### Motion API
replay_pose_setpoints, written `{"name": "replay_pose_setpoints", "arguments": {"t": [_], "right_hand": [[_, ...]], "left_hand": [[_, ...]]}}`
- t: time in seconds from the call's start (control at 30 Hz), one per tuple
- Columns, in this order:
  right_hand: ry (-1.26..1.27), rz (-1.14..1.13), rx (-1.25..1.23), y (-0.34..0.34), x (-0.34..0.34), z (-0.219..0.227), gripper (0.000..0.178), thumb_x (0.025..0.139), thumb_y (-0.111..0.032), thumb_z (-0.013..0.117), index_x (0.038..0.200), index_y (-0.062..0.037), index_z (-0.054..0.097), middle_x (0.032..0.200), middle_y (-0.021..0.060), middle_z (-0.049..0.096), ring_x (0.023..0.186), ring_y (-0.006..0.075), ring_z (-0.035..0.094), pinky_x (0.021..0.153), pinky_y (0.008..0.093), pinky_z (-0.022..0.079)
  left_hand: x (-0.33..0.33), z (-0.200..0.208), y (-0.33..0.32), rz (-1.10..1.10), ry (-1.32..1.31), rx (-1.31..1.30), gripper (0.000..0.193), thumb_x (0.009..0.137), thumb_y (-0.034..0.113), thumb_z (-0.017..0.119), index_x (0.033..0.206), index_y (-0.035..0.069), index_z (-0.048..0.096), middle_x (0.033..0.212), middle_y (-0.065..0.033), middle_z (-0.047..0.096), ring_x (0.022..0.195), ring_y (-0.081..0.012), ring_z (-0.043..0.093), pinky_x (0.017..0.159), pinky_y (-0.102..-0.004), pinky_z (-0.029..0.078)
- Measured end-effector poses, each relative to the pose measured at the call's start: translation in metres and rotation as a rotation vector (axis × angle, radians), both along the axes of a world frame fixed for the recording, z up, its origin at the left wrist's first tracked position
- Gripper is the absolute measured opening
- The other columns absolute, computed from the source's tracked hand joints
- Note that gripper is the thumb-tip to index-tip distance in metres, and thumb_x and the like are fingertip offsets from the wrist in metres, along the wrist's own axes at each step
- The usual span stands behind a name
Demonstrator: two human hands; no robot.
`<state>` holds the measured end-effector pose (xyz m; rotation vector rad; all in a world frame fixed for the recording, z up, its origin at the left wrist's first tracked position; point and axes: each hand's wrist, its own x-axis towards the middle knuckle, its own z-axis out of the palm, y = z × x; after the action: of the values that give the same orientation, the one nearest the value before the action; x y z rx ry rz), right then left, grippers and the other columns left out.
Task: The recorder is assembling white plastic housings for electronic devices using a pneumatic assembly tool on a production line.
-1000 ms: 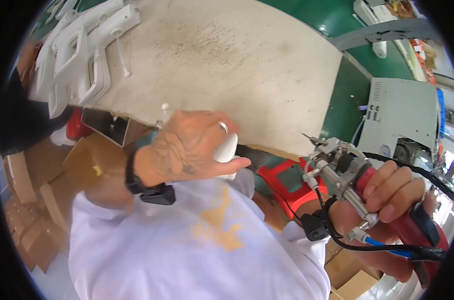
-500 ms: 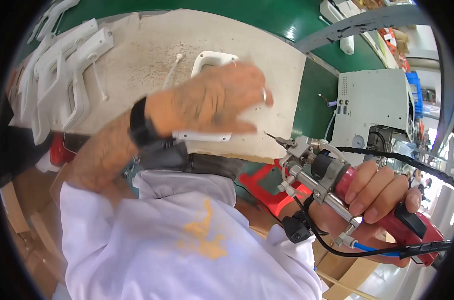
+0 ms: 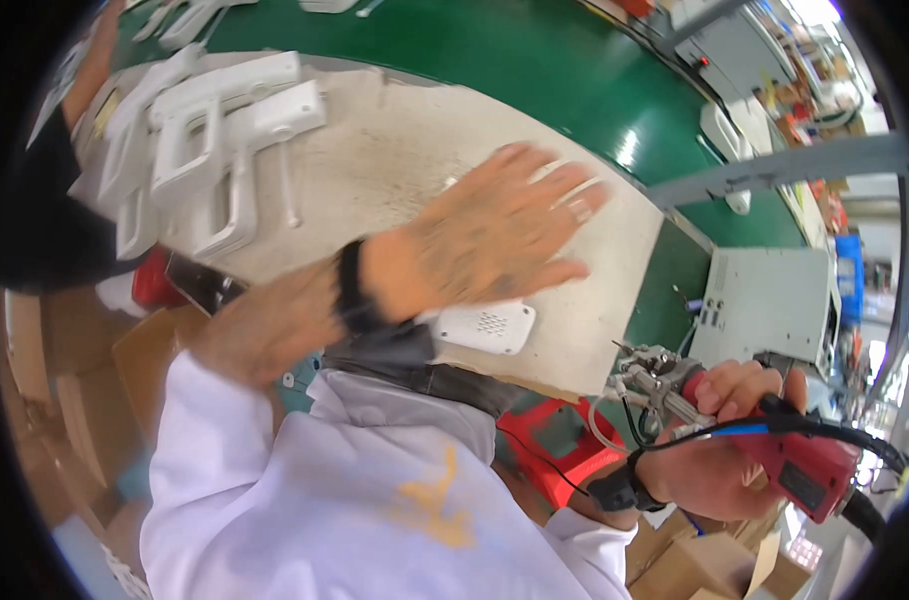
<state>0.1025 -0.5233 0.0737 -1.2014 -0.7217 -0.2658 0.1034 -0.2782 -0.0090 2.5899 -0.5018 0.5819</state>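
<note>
My left hand is stretched out palm down, fingers apart, above a white plastic housing on the pale work board. It hides most of the housing; only the end with a small grille and corner holes shows. Whether hand and housing touch, I cannot tell. To the right, my right hand is wrapped round a red power screwdriver. The metal head of the screwdriver points left past the board's near right corner, and its thin tip stands apart from the housing. A cable and a blue hose run along the tool.
Several white handle-shaped housings are piled at the board's left side. A grey-white machine box stands at right on the green bench. A red stool and cardboard boxes are below. Someone's dark sleeve shows at far left.
The view has shifted, so the bench appears lower and further right. My left hand's fingers are spread wider. The screwdriver has turned in my right hand's grip, its tip still off the housing.
</note>
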Motion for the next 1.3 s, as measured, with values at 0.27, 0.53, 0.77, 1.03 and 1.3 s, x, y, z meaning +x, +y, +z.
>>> {"name": "replay_pose_setpoints", "arguments": {"t": [0.27, 0.53, 0.77, 1.03, 1.3], "right_hand": [[0.010, 0.044, -0.050, 0.028, 0.020, -0.010, 0.065, 0.091, -0.068, 0.058, 0.101, -0.0040, 0.052, 0.071, 0.0022, 0.047, 0.059, 0.0136, 0.045, 0.056, 0.0258, 0.035], [-0.043, 0.416, -0.121, 0.041, 0.058, 0.003, 0.079, 0.085, -0.075, 0.058, 0.112, -0.0009, 0.057, 0.069, 0.0020, 0.047, 0.057, 0.0137, 0.046, 0.051, 0.0274, 0.037], [0.007, 0.261, 0.043, 0.060, 0.069, 0.003, 0.094, 0.082, -0.079, 0.059, 0.130, 0.0017, 0.051, 0.070, 0.0048, 0.049, 0.054, 0.0175, 0.048, 0.050, 0.0315, 0.040], [-0.029, 0.399, -0.069, 0.069, 0.084, 0.004, 0.079, 0.083, -0.077, 0.060, 0.113, -0.0036, 0.053, 0.075, 0.0046, 0.050, 0.059, 0.0165, 0.051, 0.051, 0.0288, 0.040], [-0.002, 0.274, -0.064, 0.072, 0.076, 0.005, 0.081, 0.087, -0.073, 0.058, 0.124, -0.0005, 0.050, 0.077, 0.0039, 0.050, 0.061, 0.0152, 0.051, 0.053, 0.0284, 0.041]], "left_hand": [[-0.096, -0.037, -0.012, 0.027, 0.382, 0.247, 0.084, 0.082, 0.051, 0.069, 0.148, 0.007, 0.042, 0.124, -0.0164, 0.056, 0.120, -0.0433, 0.048, 0.108, -0.0555, 0.035], [-0.102, -0.048, -0.016, 0.054, 0.375, 0.214, 0.067, 0.088, 0.021, 0.058, 0.152, 0.012, 0.041, 0.115, -0.0094, 0.057, 0.103, -0.0325, 0.054, 0.090, -0.0464, 0.046], [-0.102, -0.053, -0.013, 0.067, 0.389, 0.203, 0.066, 0.090, 0.020, 0.055, 0.154, 0.012, 0.039, 0.115, -0.0087, 0.057, 0.101, -0.0324, 0.054, 0.087, -0.0439, 0.046], [-0.102, -0.057, -0.012, 0.075, 0.379, 0.189, 0.067, 0.089, 0.021, 0.055, 0.154, 0.013, 0.040, 0.117, -0.0085, 0.056, 0.103, -0.0332, 0.055, 0.084, -0.0410, 0.047], [-0.102, -0.061, -0.015, 0.117, 0.365, 0.205, 0.072, 0.082, 0.028, 0.063, 0.151, 0.019, 0.045, 0.111, -0.0059, 0.055, 0.111, -0.0314, 0.057, 0.089, -0.0435, 0.047]]}}
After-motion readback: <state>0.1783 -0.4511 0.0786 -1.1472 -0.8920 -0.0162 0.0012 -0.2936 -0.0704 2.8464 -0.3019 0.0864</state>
